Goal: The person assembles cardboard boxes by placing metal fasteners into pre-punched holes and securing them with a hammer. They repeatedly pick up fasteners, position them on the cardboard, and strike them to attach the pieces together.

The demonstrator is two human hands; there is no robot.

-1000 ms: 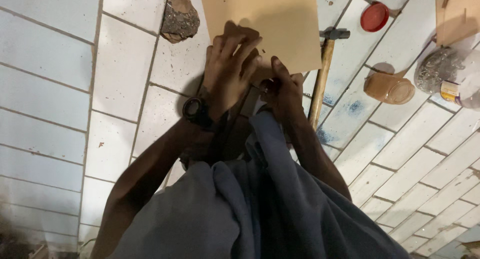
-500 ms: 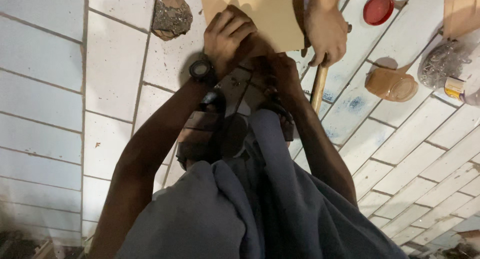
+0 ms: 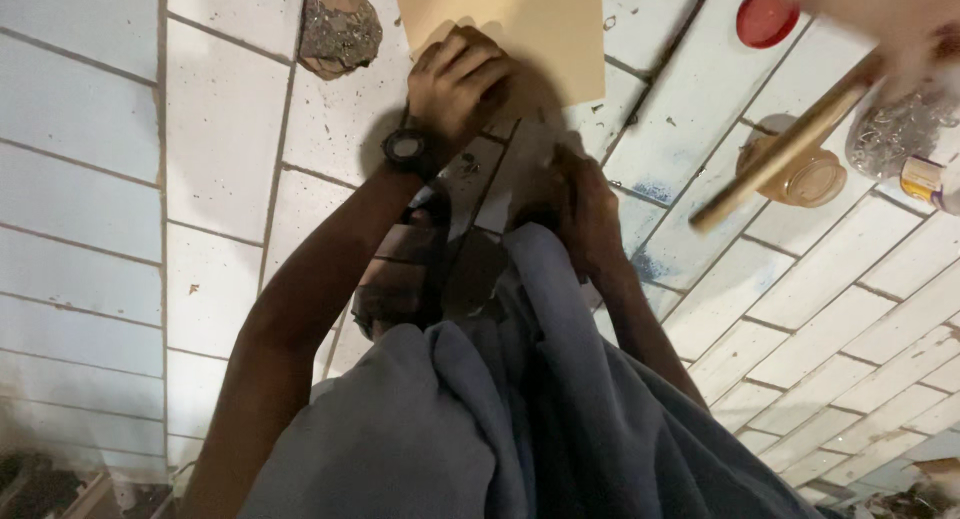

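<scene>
A rough stone [image 3: 340, 24] lies on the white tiled floor [image 3: 120, 179]; the left hand [image 3: 455, 84] presses curled fingers on the tan board [image 3: 520, 24]; the right hand [image 3: 585, 204] sits just below the board, grip unclear; a blurry wooden handle [image 3: 780, 154] slants at right.

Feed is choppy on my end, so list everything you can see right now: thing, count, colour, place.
tan board: one, tan, top centre on the floor, under the left hand
rock: one, grey-brown, top left of the board
red lid: one, red, top right
wooden handle: one, tan, slanting at right, held by another person's blurred hand
round tan container: one, tan, right, under the handle
clear bag: one, with grey contents, far right
tiled floor: white, speckled
wristwatch: one, black, left wrist
left hand: pressing the board
right hand: by the board's lower edge, grip unclear
</scene>
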